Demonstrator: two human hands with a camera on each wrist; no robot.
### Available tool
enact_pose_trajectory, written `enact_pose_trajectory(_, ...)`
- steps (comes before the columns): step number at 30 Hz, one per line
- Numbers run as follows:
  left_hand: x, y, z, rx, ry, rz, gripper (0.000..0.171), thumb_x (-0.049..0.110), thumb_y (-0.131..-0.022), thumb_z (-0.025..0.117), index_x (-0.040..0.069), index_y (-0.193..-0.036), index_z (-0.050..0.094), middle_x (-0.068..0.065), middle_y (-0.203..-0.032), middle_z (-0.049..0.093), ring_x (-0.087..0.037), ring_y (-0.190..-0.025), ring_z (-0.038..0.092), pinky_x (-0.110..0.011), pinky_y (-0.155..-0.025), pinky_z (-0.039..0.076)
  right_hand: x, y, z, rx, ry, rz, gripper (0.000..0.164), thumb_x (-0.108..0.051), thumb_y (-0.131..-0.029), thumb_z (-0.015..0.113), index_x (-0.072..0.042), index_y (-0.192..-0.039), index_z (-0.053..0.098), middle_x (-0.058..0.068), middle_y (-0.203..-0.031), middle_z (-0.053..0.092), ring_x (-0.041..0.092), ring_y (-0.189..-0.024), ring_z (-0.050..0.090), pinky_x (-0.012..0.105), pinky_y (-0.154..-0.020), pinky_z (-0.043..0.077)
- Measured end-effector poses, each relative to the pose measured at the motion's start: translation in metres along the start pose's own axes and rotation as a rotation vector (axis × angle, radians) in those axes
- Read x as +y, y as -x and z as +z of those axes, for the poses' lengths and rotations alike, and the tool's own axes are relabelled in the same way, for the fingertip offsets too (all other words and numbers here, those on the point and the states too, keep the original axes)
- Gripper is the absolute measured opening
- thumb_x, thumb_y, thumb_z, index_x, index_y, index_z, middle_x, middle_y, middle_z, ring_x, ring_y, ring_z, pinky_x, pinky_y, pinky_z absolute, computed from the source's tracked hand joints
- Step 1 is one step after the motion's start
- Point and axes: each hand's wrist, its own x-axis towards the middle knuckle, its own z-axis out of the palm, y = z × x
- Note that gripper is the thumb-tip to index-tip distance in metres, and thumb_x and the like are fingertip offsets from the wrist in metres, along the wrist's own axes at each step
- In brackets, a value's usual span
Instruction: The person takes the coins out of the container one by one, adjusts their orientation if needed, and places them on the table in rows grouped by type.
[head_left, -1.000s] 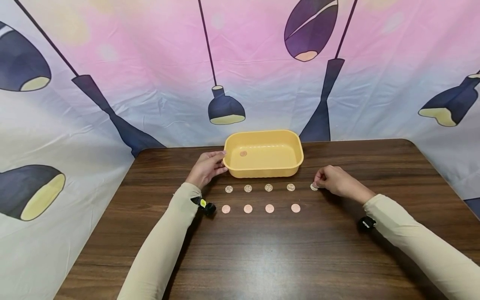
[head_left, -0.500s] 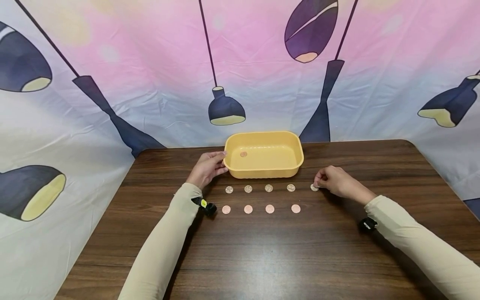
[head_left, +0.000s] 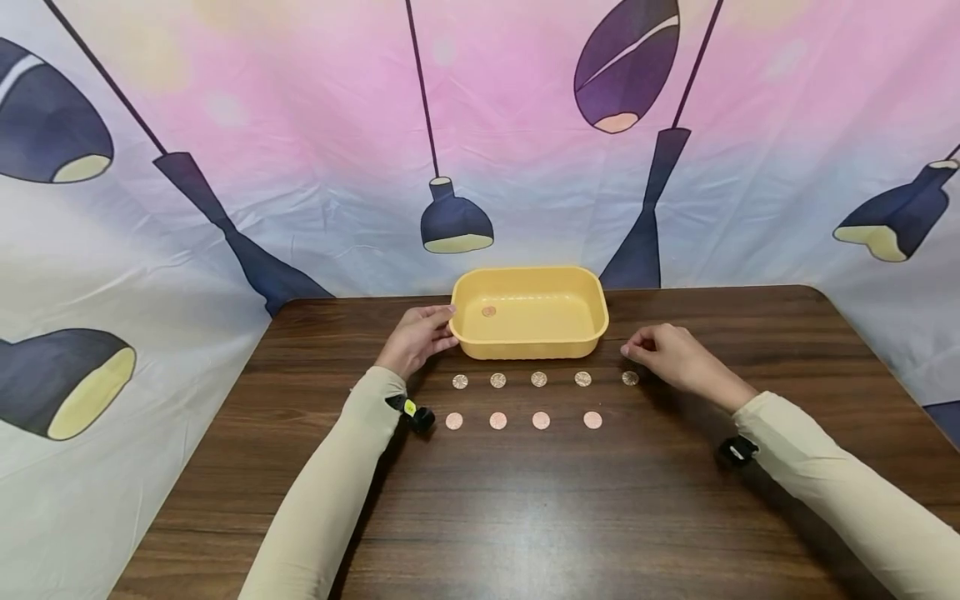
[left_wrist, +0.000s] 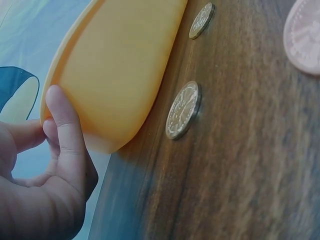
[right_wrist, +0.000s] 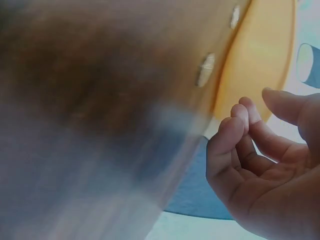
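A yellow plastic basin (head_left: 528,350) stands at the back of the table with one copper-coloured coin (head_left: 489,312) inside. My left hand (head_left: 417,340) holds the basin's left end, thumb and fingers at the rim; the left wrist view shows the fingers (left_wrist: 67,125) against its wall. Right of the basin, my right hand (head_left: 671,354) hovers just above the table, thumb and fingers apart in the right wrist view and nothing between them. Under its fingertips lies a gold-coloured coin (head_left: 630,378), the rightmost of a row.
The other gold-coloured coins (head_left: 538,379) line up in front of the basin. Nearer is a row of pinkish copper coins (head_left: 541,421). A printed cloth (head_left: 337,208) hangs behind the dark wooden table (head_left: 525,517).
My right hand has let go of the rightmost gold-coloured coin and risen slightly away from it, leaving it flat on the table. My left hand stays on the basin.
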Motion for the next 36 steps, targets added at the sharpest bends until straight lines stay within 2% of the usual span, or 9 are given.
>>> enact_pose_trajectory(11,-0.001,0.000,0.000,0.006,0.004,-0.010,0.039,0.017,-0.111,0.057,-0.007,-0.141,0.053,-0.003,-0.084,0.058,-0.009,-0.071,0.061,-0.018,-0.065,0.061,-0.025,-0.009,-0.009,0.129,-0.020,-0.035,0.029,-0.029,-0.109,0.061,-0.003,-0.111,0.075,0.009,-0.094,0.071,0.025,-0.083,0.060,0.040,-0.075,0.049)
enact_pose_trajectory(15,0.000,0.000,0.000,0.000,0.000,-0.007,0.040,0.018,-0.111,0.057,-0.008,-0.142,0.053,-0.003,-0.086,0.058,-0.009,-0.072,0.061,-0.018,-0.067,0.061,-0.035,-0.015,-0.008,0.188,-0.024,-0.084,0.026,-0.028,-0.110,0.061,-0.005,-0.110,0.073,0.008,-0.090,0.068,0.023,-0.079,0.058,0.037,-0.072,0.048)
enact_pose_trajectory(19,0.000,0.000,0.000,0.002,-0.006,-0.005,0.040,0.018,-0.111,0.057,-0.007,-0.142,0.053,-0.003,-0.086,0.057,-0.008,-0.072,0.061,-0.018,-0.067,0.061,-0.047,-0.023,-0.004,0.221,-0.008,-0.150,0.021,-0.024,-0.108,0.063,-0.005,-0.108,0.071,0.009,-0.094,0.067,0.024,-0.083,0.063,0.040,-0.074,0.052)
enact_pose_trajectory(23,-0.002,0.000,0.000,0.007,-0.004,-0.005,0.041,0.018,-0.111,0.058,-0.008,-0.142,0.053,-0.004,-0.086,0.056,-0.008,-0.071,0.060,-0.018,-0.066,0.061,-0.061,-0.034,-0.003,0.198,0.029,-0.182,0.020,-0.022,-0.107,0.066,-0.004,-0.114,0.069,0.013,-0.107,0.068,0.031,-0.101,0.067,0.049,-0.086,0.056)
enact_pose_trajectory(28,-0.002,0.001,0.000,0.016,-0.008,-0.003,0.041,0.019,-0.111,0.058,-0.008,-0.141,0.054,-0.005,-0.087,0.056,-0.008,-0.071,0.060,-0.017,-0.066,0.061,-0.081,-0.055,-0.003,0.130,0.061,-0.206,0.028,-0.019,-0.105,0.069,0.001,-0.125,0.066,0.019,-0.125,0.066,0.037,-0.120,0.063,0.054,-0.100,0.053)
enact_pose_trajectory(32,-0.001,0.003,0.001,0.020,-0.013,-0.007,0.041,0.019,-0.110,0.059,-0.007,-0.141,0.055,-0.005,-0.087,0.057,-0.008,-0.071,0.061,-0.018,-0.066,0.061,-0.100,-0.074,0.003,0.063,0.102,-0.211,0.033,-0.019,-0.105,0.069,0.001,-0.131,0.066,0.019,-0.131,0.065,0.036,-0.122,0.062,0.052,-0.102,0.053)
enact_pose_trajectory(36,0.000,0.003,0.002,0.018,-0.008,-0.005,0.038,0.017,-0.111,0.058,-0.007,-0.139,0.056,-0.004,-0.086,0.057,-0.009,-0.070,0.061,-0.018,-0.066,0.061,-0.116,-0.091,0.012,-0.001,0.159,-0.212,0.032,-0.018,-0.103,0.072,-0.002,-0.130,0.069,0.018,-0.131,0.066,0.036,-0.117,0.065,0.049,-0.097,0.056)
